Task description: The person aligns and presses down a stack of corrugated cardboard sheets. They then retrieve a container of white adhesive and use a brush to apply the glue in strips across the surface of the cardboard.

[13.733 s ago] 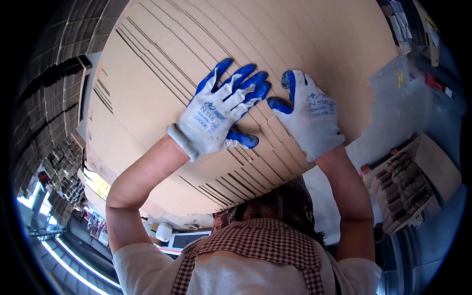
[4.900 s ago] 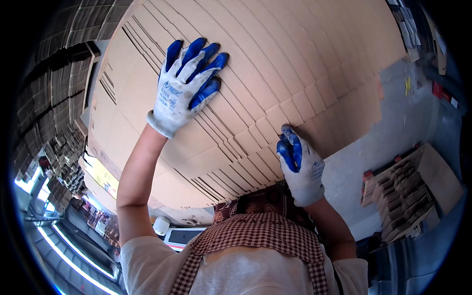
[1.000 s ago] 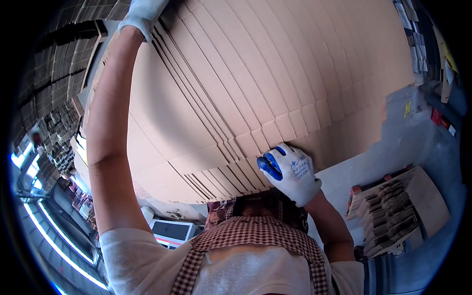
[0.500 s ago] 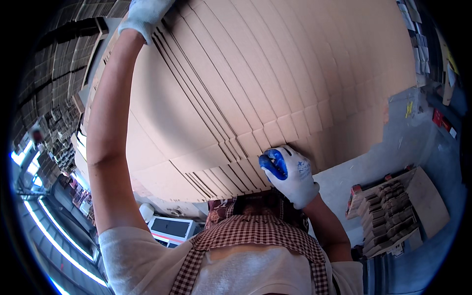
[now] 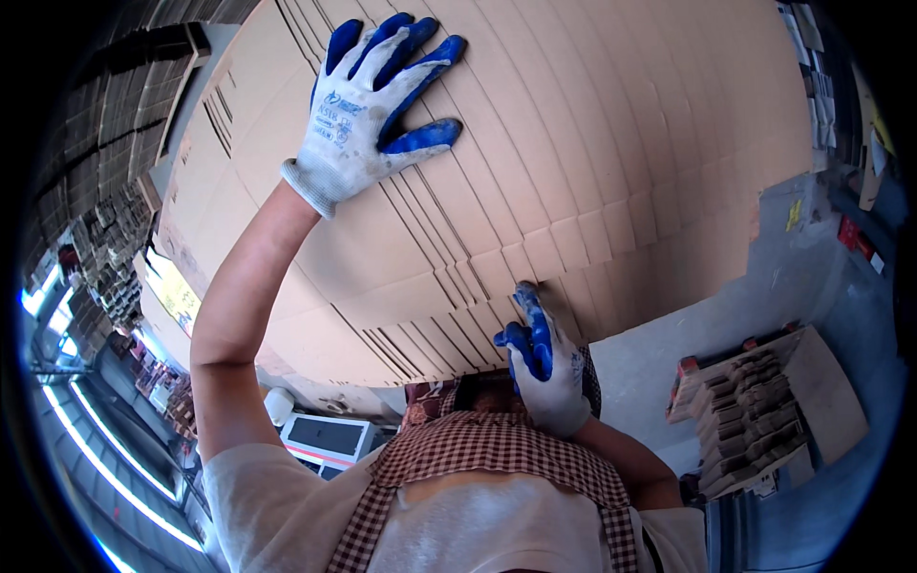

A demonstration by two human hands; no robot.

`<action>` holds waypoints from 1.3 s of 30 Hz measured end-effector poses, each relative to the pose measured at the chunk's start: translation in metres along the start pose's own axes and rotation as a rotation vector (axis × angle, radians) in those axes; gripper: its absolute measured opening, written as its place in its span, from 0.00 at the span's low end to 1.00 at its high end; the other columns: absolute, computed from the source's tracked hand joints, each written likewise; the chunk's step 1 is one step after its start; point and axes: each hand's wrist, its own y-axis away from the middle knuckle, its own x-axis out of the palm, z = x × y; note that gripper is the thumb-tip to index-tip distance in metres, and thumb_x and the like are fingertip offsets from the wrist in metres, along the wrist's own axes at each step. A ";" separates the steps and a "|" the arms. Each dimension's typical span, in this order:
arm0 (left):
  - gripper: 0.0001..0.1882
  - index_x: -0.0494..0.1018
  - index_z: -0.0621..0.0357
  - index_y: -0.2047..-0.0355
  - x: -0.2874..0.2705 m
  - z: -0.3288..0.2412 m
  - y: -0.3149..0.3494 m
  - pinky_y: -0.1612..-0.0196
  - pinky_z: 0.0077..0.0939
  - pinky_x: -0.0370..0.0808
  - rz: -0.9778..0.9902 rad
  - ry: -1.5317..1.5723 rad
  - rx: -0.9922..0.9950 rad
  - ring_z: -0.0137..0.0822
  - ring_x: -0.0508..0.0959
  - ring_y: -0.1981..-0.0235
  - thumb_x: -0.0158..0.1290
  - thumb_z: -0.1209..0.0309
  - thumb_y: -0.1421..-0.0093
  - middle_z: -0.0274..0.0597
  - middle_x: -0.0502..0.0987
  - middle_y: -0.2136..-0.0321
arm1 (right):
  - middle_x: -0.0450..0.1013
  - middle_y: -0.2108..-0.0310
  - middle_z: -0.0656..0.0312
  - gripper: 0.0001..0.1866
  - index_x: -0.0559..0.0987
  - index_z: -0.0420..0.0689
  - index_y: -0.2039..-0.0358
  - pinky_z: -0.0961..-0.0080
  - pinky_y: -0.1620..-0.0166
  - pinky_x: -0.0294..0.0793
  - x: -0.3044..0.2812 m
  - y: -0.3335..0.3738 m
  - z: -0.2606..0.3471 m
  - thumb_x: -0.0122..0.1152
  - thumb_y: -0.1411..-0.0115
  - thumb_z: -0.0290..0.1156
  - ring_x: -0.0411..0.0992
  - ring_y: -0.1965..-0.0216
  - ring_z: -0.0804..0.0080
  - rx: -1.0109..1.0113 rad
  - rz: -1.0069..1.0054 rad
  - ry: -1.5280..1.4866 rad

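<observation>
A broad fanned layer of flat brown cardboard sheets lies before me, their edges overlapping in steps. My left hand, in a white glove with blue coated fingers, rests on the sheets at the upper left, fingers spread. My right hand, gloved alike, is at the near edge of the sheets, close to my body. Its index finger stretches toward the overlapping edges while the other fingers bend; nothing shows in its grasp. Whether that fingertip presses on the cardboard is hard to tell.
At the lower right, a box stands beside a bundle of folded cardboard on the grey floor. Tall stacks of cardboard line the left. A white-framed object with a dark panel is at the lower left.
My left hand has come from the top edge toward me and now lies spread on the sheets. My right hand has shifted slightly nearer my body, its index finger straightening.
</observation>
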 end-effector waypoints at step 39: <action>0.18 0.79 0.42 0.52 0.010 -0.027 0.022 0.37 0.63 0.65 -0.134 0.129 0.431 0.39 0.74 0.47 0.58 0.62 0.44 0.34 0.75 0.57 | 0.67 0.40 0.66 0.22 0.78 0.57 0.46 0.54 0.45 0.65 -0.021 -0.105 0.010 0.64 0.42 0.41 0.65 0.40 0.61 -0.504 -0.420 0.859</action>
